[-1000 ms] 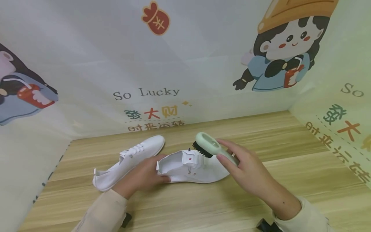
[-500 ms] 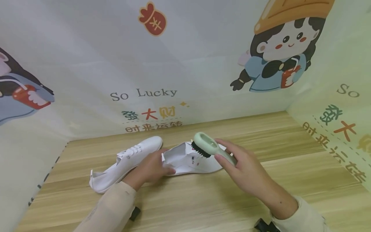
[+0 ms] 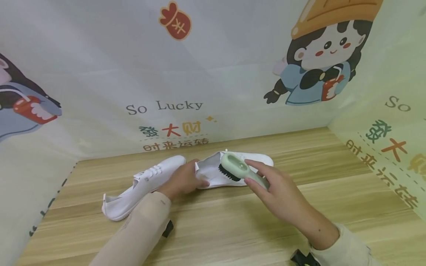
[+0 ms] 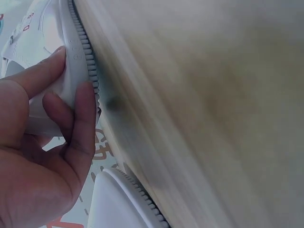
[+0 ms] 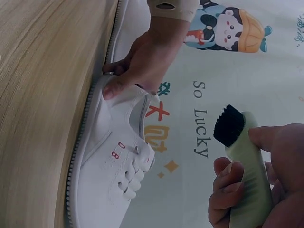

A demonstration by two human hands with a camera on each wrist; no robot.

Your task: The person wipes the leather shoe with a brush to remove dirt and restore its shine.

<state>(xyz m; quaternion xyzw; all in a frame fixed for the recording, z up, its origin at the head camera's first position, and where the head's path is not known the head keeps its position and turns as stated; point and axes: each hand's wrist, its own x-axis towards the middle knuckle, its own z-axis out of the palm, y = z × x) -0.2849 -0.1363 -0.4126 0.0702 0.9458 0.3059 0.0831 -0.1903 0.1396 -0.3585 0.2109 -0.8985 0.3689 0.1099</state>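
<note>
From afar I see a cream left sleeve point(image 3: 141, 223), a matching right sleeve point(image 3: 342, 248), black blocky pieces point(image 3: 299, 256) beside both.

Two white shoes point(image 3: 138, 190) point(image 3: 213, 177), one green brush point(image 3: 237, 165), two hands point(image 3: 184, 178) point(image 3: 283, 192), two beige sleeves point(image 3: 139, 221) point(image 3: 346, 245), one wood-grain tabletop point(image 3: 233, 229).

Looks like a little three-sided booth point(image 3: 40, 166) set up round a wood-grain table point(image 3: 233, 232), with pale printed sheeting point(image 3: 100, 74) rising at the back and both sides, so I can't tell if it's inside a home, a studio or whatever. The print's super cutesy: a cartoon figure point(image 3: 321, 70) in an orange hat point(image 3: 336, 16), a red pouch point(image 3: 178, 25), "So Lucky" lettering point(image 3: 179, 105) and colourful Chinese characters point(image 3: 171, 130), more kid's-room decor than workshop.
</note>
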